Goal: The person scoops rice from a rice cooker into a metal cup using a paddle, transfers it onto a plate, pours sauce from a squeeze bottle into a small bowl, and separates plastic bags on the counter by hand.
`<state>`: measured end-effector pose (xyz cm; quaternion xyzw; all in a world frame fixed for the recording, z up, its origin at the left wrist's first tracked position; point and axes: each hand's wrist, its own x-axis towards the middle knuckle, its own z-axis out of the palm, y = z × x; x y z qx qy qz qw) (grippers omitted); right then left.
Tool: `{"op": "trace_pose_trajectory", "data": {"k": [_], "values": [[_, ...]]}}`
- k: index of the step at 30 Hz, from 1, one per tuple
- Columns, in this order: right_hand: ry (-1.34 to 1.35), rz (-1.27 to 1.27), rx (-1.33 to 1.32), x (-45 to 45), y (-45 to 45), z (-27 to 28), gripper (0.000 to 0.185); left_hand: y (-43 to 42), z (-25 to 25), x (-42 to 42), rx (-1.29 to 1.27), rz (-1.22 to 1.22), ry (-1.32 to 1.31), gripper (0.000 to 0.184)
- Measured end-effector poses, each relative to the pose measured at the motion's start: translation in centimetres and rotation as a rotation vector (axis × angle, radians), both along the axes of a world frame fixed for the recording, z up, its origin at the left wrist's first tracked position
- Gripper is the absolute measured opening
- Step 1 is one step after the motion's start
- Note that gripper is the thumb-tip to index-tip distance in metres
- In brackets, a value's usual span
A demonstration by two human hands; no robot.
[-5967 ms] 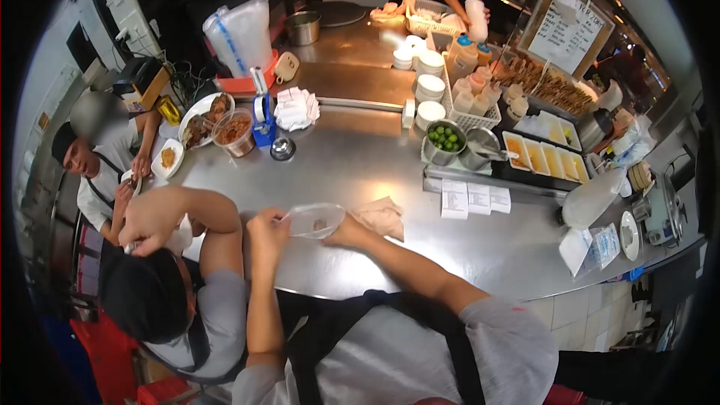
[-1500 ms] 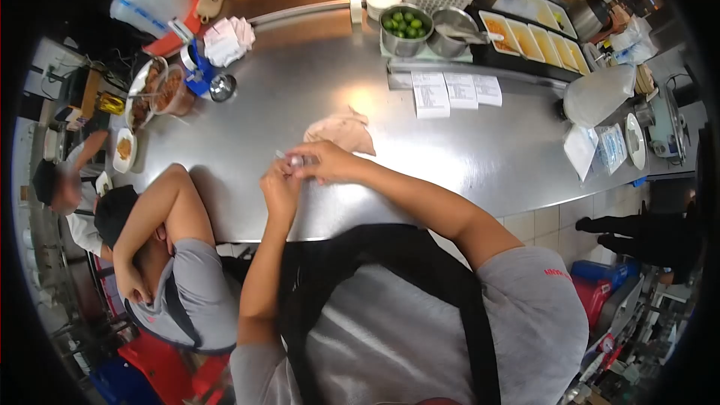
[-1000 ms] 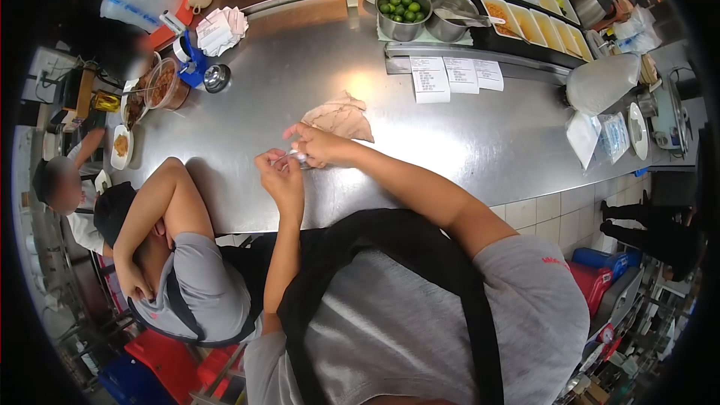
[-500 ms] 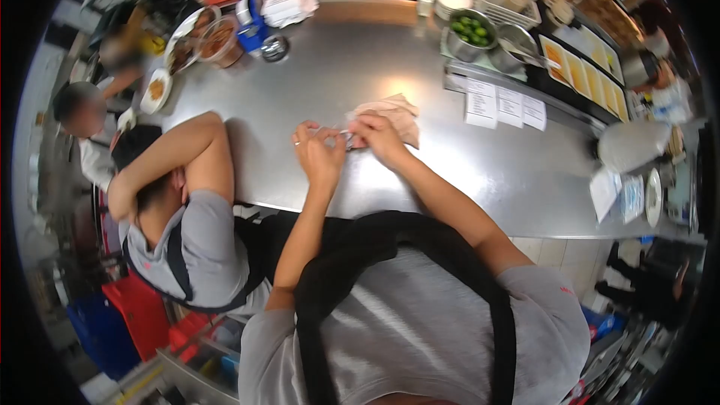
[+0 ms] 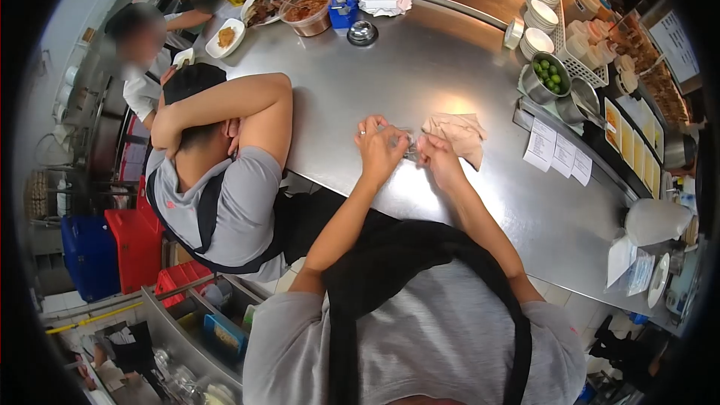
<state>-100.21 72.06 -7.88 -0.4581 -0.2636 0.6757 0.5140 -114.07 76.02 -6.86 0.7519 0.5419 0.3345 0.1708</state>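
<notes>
Over the steel counter (image 5: 330,97), my left hand (image 5: 380,151) and my right hand (image 5: 442,163) are close together with fingers bent in a pinch. Between their fingertips is a small, clear, shiny thing (image 5: 410,146), perhaps thin plastic; its kind is too small to tell. A ring shows on my left hand. Just beyond my right hand a crumpled pinkish-beige cloth (image 5: 459,133) lies on the counter.
At left a co-worker (image 5: 217,180) leans on the counter, arm over head. Farther back stand a tub of red-brown food (image 5: 308,15), a blue tape dispenser (image 5: 344,1) and a bell (image 5: 362,33). Green limes fill a metal pot (image 5: 536,90); order slips (image 5: 555,151) hang at right.
My view has turned, so the counter and both hands appear farther right. The cloth, earlier behind my right hand, now shows more fully beside it. Both hands keep their pinch.
</notes>
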Motion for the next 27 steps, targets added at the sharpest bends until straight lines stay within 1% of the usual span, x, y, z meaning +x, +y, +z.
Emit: {"op": "trace_pose_trajectory", "data": {"k": [1,2,3,4,5,6,7,8,9,10,11,12,14,15,16,18,22,24,25,26,27], "values": [[-0.043,0.029,0.043,-0.3,-0.4,0.1,0.022,0.0,-0.3,0.2,0.0,0.006,0.002,0.012],[-0.039,0.032,0.04,-0.4,-0.7,0.1,0.022,-0.1,-0.7,0.3,-0.065,0.01,-0.076,0.012],[0.024,-0.016,0.043,-0.5,-1.0,0.1,0.023,-0.1,-1.1,0.2,-0.128,0.016,-0.155,0.012],[0.088,-0.062,0.051,-0.7,-0.9,0.5,0.023,0.2,-1.3,0.0,-0.124,0.021,-0.152,0.012],[0.093,-0.058,0.054,-0.8,-0.9,0.8,0.023,0.4,-1.6,-0.2,-0.082,-0.083,-0.261,0.013],[0.14,-0.109,0.024,-0.9,-0.9,1.2,0.023,0.5,-1.8,-0.5,-0.04,-0.189,-0.367,0.014],[0.189,-0.156,-0.002,-1.2,-0.6,1.6,0.023,0.5,-2.0,-0.7,-0.03,-0.183,-0.359,0.014],[0.202,-0.141,0.006,-1.2,-0.4,1.4,0.023,0.2,-2.2,-0.8,0.009,-0.224,-0.267,0.016],[0.153,-0.144,0.006,-0.8,-0.3,1.0,0.024,-0.2,-2.4,-0.9,0.044,-0.257,-0.171,0.018],[0.105,-0.145,0.002,-0.6,-0.2,0.6,0.024,-0.7,-2.3,-0.9,0.047,-0.233,-0.152,0.018],[0.003,-0.089,-0.009,-0.5,-0.3,1.5,0.025,-1.4,-2.2,-0.5,0.049,-0.202,-0.149,0.018],[0.018,-0.067,-0.01,-1.2,-0.4,2.3,0.025,-1.8,-2.0,-0.3,0.053,-0.173,-0.149,0.019],[-0.344,-0.119,0.083,-2.1,-0.8,4.1,0.025,-1.9,-1.9,-0.2,0.091,-0.156,-0.115,0.019],[-0.413,-0.15,0.13,-2.0,-0.8,3.7,0.024,-2.0,-1.8,-0.1,0.129,-0.158,-0.097,0.019],[-0.414,-0.137,0.134,-1.7,-0.9,3.2,0.024,-2.2,-1.8,0.0,0.131,-0.145,-0.099,0.019],[-0.292,-0.17,0.113,-1.0,-1.0,2.3,0.023,-2.8,-1.8,0.0,0.114,-0.121,-0.184,0.013],[-0.242,-0.192,0.134,-0.8,-1.3,4.6,0.022,-3.3,-2.2,-1.1,0.103,-0.096,-0.203,0.012],[-0.371,-0.125,0.232,-0.2,-1.1,4.7,0.021,-3.4,-2.1,-1.2,0.042,-0.102,-0.252,0.011],[-0.464,-0.034,0.28,0.1,-0.7,4.3,0.015,-2.9,-3.5,-1.7,0.039,-0.111,-0.274,0.013],[-0.478,-0.005,0.325,0.3,-0.2,4.7,0.013,-2.6,-5.1,-2.1,0.022,-0.143,-0.306,0.015],[-0.499,0.004,0.353,0.6,0.4,5.1,0.016,-2.5,-5.1,-2.2,0.014,-0.144,-0.224,0.016]]}}
